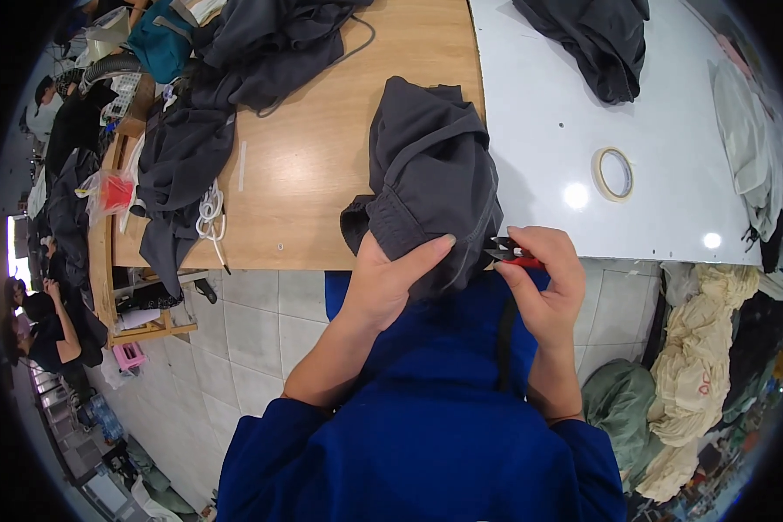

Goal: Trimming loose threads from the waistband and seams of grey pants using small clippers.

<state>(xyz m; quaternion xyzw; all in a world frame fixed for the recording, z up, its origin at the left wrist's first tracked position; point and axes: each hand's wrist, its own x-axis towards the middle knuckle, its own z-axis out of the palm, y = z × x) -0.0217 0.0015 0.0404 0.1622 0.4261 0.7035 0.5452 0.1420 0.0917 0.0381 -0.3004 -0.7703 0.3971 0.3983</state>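
Observation:
A dark grey garment with a gathered elastic edge lies bunched on the wooden table's front edge, partly hanging toward me. My left hand grips it near the elastic, the thumb on top and the other fingers hidden inside or under the cloth. In my right hand are small thread snips with red handles and dark blades. Their tips point left, close beside the garment's right side; whether they touch the cloth I cannot tell.
More dark garments heap at the wooden table's far left, near a white cable. A tape roll lies on the white table. Cream cloth bundles sit on the floor at right. People are at far left.

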